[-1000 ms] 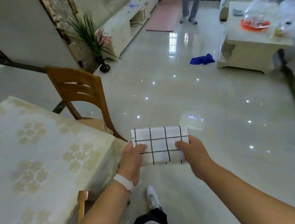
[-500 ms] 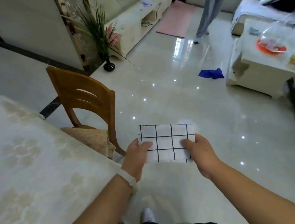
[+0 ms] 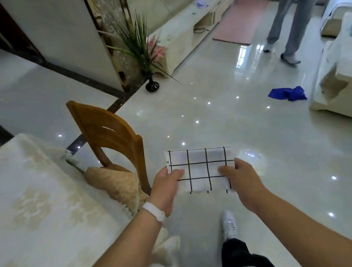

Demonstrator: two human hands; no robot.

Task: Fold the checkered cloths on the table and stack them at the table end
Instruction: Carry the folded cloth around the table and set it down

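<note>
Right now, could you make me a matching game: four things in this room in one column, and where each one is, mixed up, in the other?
Things:
1. checkered cloth
2. wooden chair
3. blue cloth
4. black vase

Places:
A. crumpled on the floor beside the white low table
B. held in the air, pinched by the left hand and the right hand
C. standing next to the dining table
D. on the floor, with a green plant in it

Pairs: 1-B, 2-C, 3-A, 4-D
</note>
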